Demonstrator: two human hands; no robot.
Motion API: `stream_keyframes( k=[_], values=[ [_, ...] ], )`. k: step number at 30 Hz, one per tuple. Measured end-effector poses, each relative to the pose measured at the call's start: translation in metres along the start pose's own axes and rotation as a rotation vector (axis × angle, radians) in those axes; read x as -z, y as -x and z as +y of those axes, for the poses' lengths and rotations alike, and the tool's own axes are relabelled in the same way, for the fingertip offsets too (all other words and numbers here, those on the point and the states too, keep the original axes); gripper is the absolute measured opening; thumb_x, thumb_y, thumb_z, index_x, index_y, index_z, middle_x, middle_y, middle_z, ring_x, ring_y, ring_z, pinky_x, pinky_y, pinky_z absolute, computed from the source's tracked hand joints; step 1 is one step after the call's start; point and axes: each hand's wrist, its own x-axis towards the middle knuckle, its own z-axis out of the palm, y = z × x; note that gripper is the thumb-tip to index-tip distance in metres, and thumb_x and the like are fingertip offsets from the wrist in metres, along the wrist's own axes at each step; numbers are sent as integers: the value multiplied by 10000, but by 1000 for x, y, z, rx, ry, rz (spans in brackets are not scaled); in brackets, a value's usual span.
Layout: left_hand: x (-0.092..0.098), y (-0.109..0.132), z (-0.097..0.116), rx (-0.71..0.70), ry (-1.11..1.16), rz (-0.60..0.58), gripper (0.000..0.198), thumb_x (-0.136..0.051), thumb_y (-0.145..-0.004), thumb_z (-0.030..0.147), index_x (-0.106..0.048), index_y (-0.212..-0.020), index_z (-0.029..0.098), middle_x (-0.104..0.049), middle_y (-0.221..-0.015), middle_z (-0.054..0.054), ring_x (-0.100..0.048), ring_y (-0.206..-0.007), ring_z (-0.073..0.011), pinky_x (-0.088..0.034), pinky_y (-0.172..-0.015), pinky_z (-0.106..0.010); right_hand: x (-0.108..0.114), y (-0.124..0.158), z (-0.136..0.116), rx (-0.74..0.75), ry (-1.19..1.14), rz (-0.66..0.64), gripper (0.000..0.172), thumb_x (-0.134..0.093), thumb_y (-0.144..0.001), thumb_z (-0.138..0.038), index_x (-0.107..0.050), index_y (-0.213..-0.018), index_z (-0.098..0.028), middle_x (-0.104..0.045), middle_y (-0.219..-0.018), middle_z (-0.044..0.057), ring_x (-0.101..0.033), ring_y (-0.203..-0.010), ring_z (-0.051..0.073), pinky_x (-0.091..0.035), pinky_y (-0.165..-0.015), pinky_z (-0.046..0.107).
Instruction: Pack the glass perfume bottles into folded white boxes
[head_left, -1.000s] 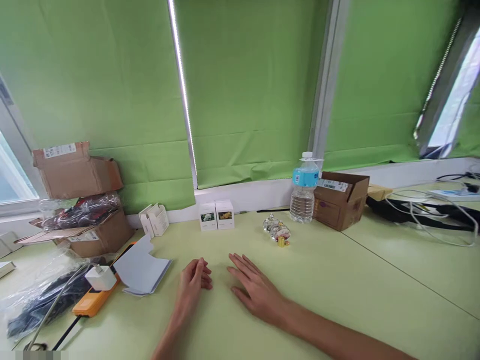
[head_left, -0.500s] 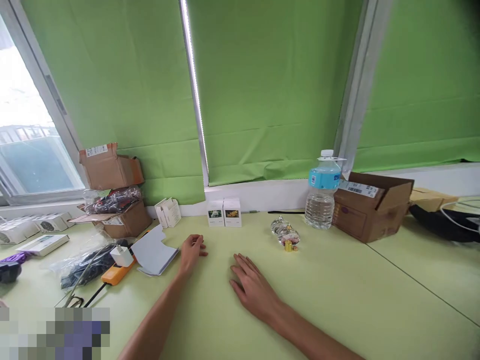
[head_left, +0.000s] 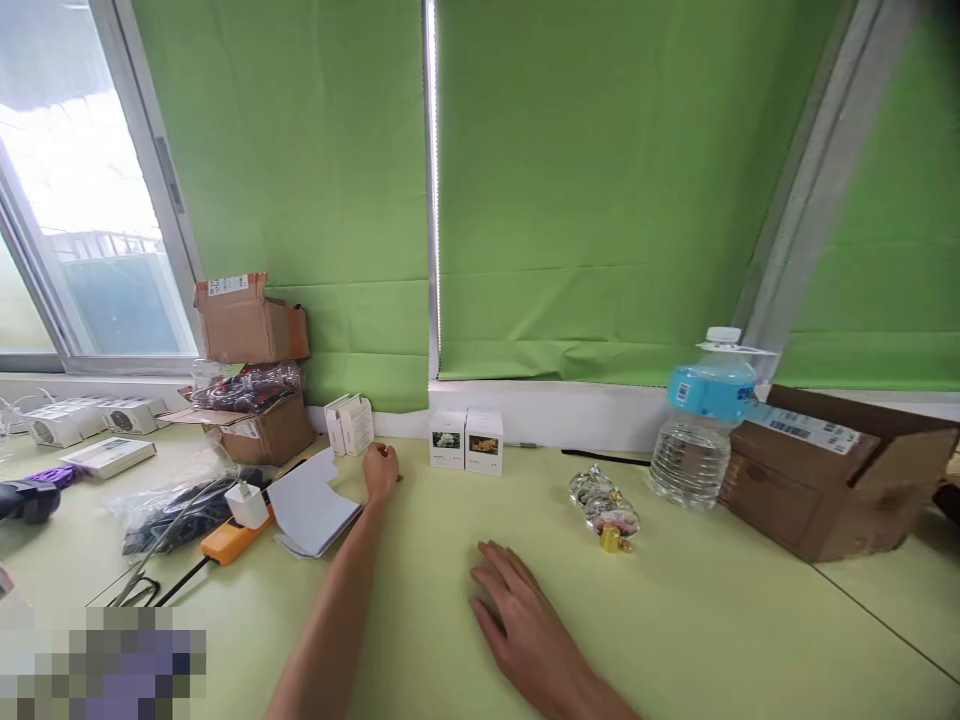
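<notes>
Hands at rest: a **left hand** (head_left: 381,473) is set on a pale yellow-green tabletop (head_left: 720,620), its fingers curled closed with nothing seen in them, just beside a folded pale blue card (head_left: 309,507) and near a pair of small open white cartons (head_left: 355,425). A **right hand** (head_left: 519,615) lies flat on the same surface, its fingers open and slightly spread, touching nothing but the tabletop. Nearest to it is a clear glass ornament (head_left: 604,505) with a gold-coloured end, lying on its side. Two closed white boxes (head_left: 466,442) bearing flower pictures are lined up against the sill between the hands and the blind. No item is held, and none is seen being opened, packed or moved. A water bottle (head_left: 701,430) stands upright against an open cardboard box (head_left: 825,480) on the right. An orange power strip (head_left: 229,540) with a white charger (head_left: 247,504) and a plastic bag of black cable (head_left: 176,515) lie to the left, beneath stacked cardboard boxes (head_left: 251,320). A green roller blind (head_left: 577,200) covers the window behind.
</notes>
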Motion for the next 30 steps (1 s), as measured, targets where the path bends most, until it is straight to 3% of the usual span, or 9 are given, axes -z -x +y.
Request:
stream_keyframes(
  k=[5,10,14,18,20,25,30],
  values=[
    [-6,-17,-3,-88,-94,126,359,-595,-933,355,-567,-1239,169,-605,-1236,-91,-630,-1041,-218,-550,-872,-432,-3,-2,5,32,38,-18,325,-469,-982,-320,-661,-1221,-214,-492,-1475,95,-407,-1396,295,-376,-1152,492],
    [1,-20,3,-265,-209,314,362,-597,-932,358,-567,-1240,171,-602,-1246,-89,-625,-1054,-222,-544,-884,-443,-4,-2,9,36,27,-42,336,-461,-990,-358,-653,-1236,-233,-476,-1490,81,-397,-1402,291,-382,-1149,491],
    [6,-17,12,-391,-290,440,430,-588,-924,302,-506,-1329,184,-451,-1422,-141,-504,-1262,-284,-446,-1030,-489,-6,-1,11,29,-23,-23,329,-474,-987,-366,-656,-1233,-244,-487,-1483,63,-404,-1396,283,-384,-1151,468],
    [11,-21,17,-486,-360,460,576,-563,-900,281,-390,-1441,185,-110,-1594,-169,-155,-1477,-346,-221,-1170,-522,-8,-1,11,2,-71,-18,331,-484,-980,-382,-658,-1237,-266,-493,-1478,44,-406,-1392,292,-372,-1159,475],
    [16,-26,16,-503,-385,446,622,-558,-898,330,-353,-1463,170,-33,-1615,-175,-83,-1488,-370,-172,-1171,-554,-8,-1,11,-2,-83,-21,330,-483,-979,-381,-659,-1234,-268,-495,-1476,43,-407,-1390,294,-368,-1160,479],
    [23,-44,9,-479,-420,401,720,-566,-885,435,-340,-1467,76,-100,-1610,-247,-67,-1485,-418,-134,-1173,-581,-7,-3,9,-26,-74,-27,338,-475,-981,-385,-656,-1237,-260,-496,-1474,47,-408,-1388,291,-363,-1161,473],
    [20,-48,7,-453,-423,395,805,-496,-904,505,-246,-1498,24,-128,-1605,-266,-65,-1494,-399,-116,-1194,-552,-4,-3,4,-54,-78,-19,343,-458,-987,-377,-647,-1246,-258,-486,-1482,42,-382,-1403,287,-370,-1155,461]
  ],
)
